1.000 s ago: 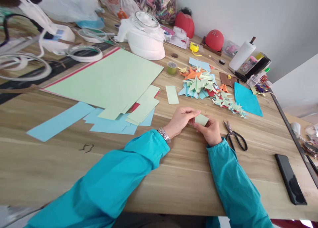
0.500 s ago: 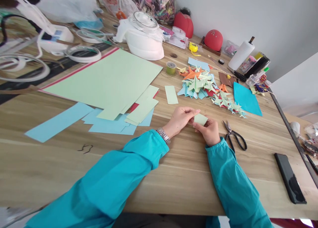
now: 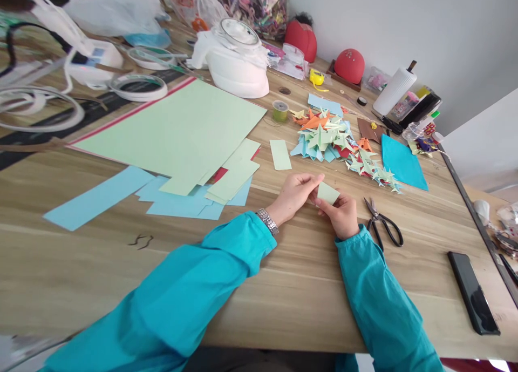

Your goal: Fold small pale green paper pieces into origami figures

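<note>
The left hand [image 3: 296,193] and right hand [image 3: 340,215] both pinched a pale-green paper slip [image 3: 328,193], which uneven pressure might have creased askew.

The held slip [image 3: 329,193] is matt paper, the tabletop [image 3: 291,302] smooth wood, the watchband [image 3: 267,221] shiny metal.

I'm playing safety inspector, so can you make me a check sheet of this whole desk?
Surface: brown wood-grain table, crowded towards the back.
Job's things: small pale-green paper piece, held; multicoloured pile of pointed folded-paper shapes, farther back.
Clutter: black-handled metal scissors and black rectangular phone, both at right.
Grip: left hand and right hand both pinch the paper piece.
Cables: black cable and white cable, upper left.
Surroundings: plain pale wall behind.
</note>
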